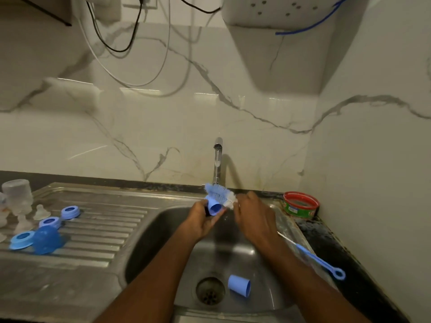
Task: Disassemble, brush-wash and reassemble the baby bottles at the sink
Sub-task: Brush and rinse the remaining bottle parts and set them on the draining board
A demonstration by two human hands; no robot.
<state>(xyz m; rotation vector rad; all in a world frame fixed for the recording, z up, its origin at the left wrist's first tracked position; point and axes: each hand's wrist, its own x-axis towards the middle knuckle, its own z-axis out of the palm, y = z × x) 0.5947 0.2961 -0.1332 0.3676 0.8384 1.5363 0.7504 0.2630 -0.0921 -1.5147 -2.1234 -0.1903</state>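
Brush-washing is in hand: over the sink's (163, 229) back edge, left hand (202, 220) grips a blue cap (214, 207), right hand (253, 217) pinches the bottle brush (218, 191); next, likely scrubbing the cap's inside.

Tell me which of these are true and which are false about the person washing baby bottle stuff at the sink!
1. The left hand holds a small blue cap. True.
2. A second blue cap lies on the drainboard. False: it lies in the sink basin, beside the drain.
3. The thin blue brush is in the right hand. False: it rests on the sink's right edge.
4. Blue rings sit on the drainboard. True.
5. The red-rimmed tub stands right of the tap. True.
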